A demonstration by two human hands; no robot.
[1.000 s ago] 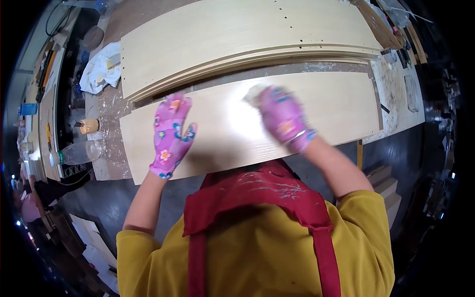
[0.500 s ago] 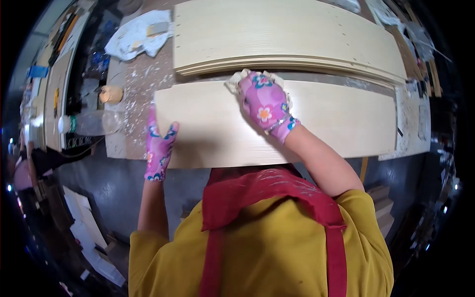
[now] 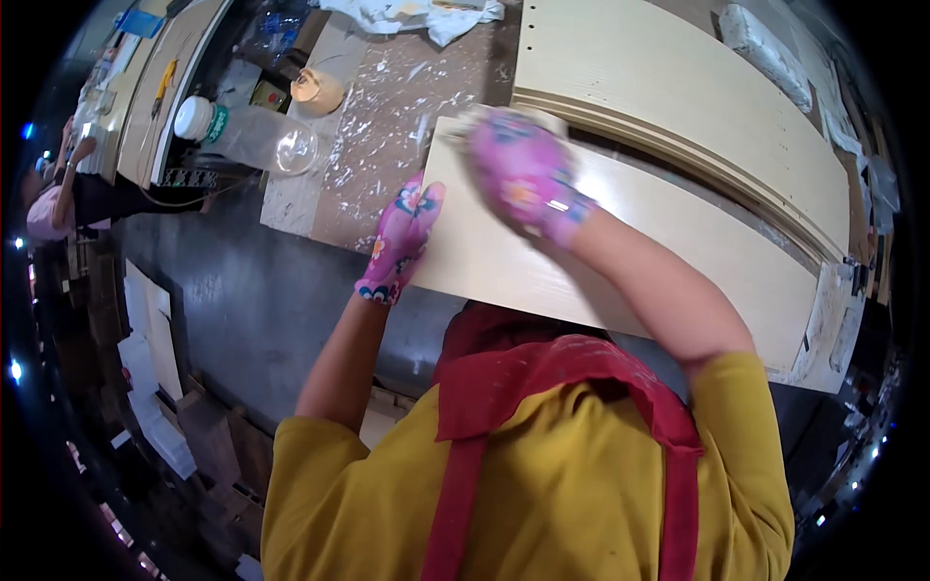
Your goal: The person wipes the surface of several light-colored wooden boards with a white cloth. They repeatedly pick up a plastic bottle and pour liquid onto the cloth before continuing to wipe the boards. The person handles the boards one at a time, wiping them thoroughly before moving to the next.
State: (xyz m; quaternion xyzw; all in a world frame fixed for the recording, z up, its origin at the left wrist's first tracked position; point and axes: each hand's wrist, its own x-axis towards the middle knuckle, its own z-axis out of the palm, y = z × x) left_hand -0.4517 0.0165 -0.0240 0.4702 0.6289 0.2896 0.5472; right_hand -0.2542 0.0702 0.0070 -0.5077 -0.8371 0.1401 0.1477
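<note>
A long pale wooden board (image 3: 668,257) lies across the workbench in front of me. My right hand (image 3: 523,174), in a pink flowered glove and blurred by motion, presses a crumpled off-white rag (image 3: 461,126) onto the board near its far left corner. Parts of the rag show around the fingers; the rest is hidden under the hand. At the board's left end my left hand (image 3: 402,237), gloved the same way, grips the edge, with its thumb at the top surface and its fingers along the side.
Beyond the board is a stack of pale panels (image 3: 668,87). The paint-spotted bench (image 3: 387,126) shows at left, with a white cloth (image 3: 417,15), an orange-tan container (image 3: 317,92) and a clear plastic jar (image 3: 257,136). A white wrapped bundle (image 3: 765,53) rests on the stack. Another person (image 3: 58,203) is far left.
My right hand has slid the rag toward the board's left end. The view has turned, so the bench looks tilted. My left hand stays at the left edge, thumb now closer to its fingers.
</note>
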